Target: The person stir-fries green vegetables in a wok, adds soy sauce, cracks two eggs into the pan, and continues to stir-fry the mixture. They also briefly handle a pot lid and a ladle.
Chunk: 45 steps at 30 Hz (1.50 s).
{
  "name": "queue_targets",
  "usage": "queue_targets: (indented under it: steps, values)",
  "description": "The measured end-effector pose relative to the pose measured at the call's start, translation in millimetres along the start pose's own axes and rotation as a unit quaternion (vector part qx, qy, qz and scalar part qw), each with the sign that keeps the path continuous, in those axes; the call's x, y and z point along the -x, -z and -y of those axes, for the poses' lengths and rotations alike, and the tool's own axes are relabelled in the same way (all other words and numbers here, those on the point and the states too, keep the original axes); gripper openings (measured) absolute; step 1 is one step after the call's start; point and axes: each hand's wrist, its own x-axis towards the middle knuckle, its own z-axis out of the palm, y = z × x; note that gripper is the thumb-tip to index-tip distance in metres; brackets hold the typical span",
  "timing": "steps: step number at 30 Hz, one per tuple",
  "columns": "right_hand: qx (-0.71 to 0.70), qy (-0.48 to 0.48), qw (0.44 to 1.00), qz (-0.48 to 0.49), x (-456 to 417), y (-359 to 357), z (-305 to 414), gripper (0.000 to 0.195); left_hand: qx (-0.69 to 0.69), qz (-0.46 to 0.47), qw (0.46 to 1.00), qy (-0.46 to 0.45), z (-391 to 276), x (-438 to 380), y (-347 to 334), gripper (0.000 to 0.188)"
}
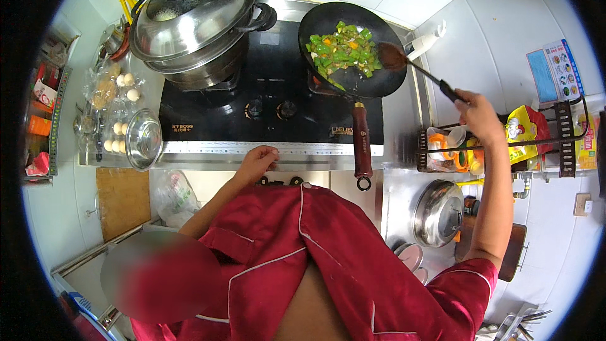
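My right hand [479,116] grips the black handle of a spatula [428,75]. Its brown blade rests inside a black wok [352,86], at the right side of chopped green peppers [342,52] mixed with some orange and white bits. The wok sits on the right burner of a black glass gas stove [208,109], its dark red handle [362,144] pointing towards me. My left hand [259,163] is near the stove's front edge with its fingers curled; I see nothing in it, though the inside of the palm is hidden. It touches neither wok nor handle.
A large lidded steel pot [196,33] stands on the left burner. Left of the stove are a steel bowl [144,139] and eggs [133,94] in plastic packaging. A wire rack [565,142] with seasoning packets is at right, above a steel lid [438,213]. A white device stands behind the spatula.
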Motion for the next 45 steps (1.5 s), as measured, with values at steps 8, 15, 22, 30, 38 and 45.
queue_targets:
  steps: [8, 15, 22, 30, 38, 45]
  values:
    - [-0.143, -0.148, 0.971, 0.124, -98, -13, -1, 0.018, 0.008, -0.022, 1.0, -0.009, -2, 4, 2, 0.032]
    - [-0.093, -0.043, 0.99, 0.093, -85, 5, 28, 0.021, -0.027, -0.057, 0.998, 0.017, 8, 18, 8, 0.032]
    - [-0.034, -0.111, 0.987, 0.113, -140, 26, 33, 0.014, -0.019, -0.071, 0.997, 0.003, 13, 19, 7, 0.029]
    - [-0.04, 0.04, 0.99, 0.125, -160, -1, 69, 0.018, 0.016, -0.096, 0.995, 0.0, 16, 35, 6, 0.027]
    - [0.258, 0.202, 0.942, -0.071, -77, 33, 92, 0.024, -0.033, -0.099, 0.994, 0.01, 14, 38, 9, 0.029]
    - [0.225, 0.093, 0.97, 0.02, -78, 39, 44, 0.017, -0.051, -0.063, 0.997, 0.009, 24, 32, 15, 0.032]
